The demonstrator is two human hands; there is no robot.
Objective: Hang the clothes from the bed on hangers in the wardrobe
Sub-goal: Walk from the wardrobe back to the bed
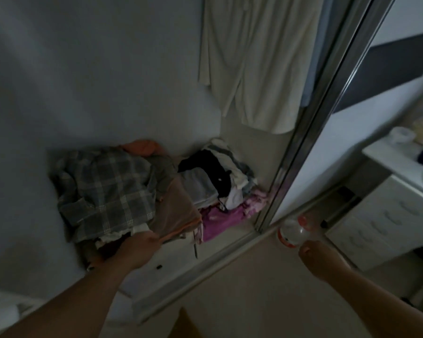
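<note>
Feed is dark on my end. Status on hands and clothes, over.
Left hand gripping edge of brown-orange garment on wardrobe-floor pile. Right hand loosely curled, holding nothing, near clear plastic bottle. White hanging garment overhead, not in the way.

Left hand [142,245]: reaching forward and down, arm extended, fingers curling round the edge of a fabric pile.
Right hand [314,252]: stretching forward, fingers loosely curled, gripping nothing.

Counted: hands 2 (left hand [142,245], right hand [314,252]) | bottle [294,231] 1 | hanging white garment [252,62] 1 | clothes heaps 2 (plaid-topped heap [108,191], dark-and-pink heap [217,184]) | mirrored door [366,132] 1
</note>
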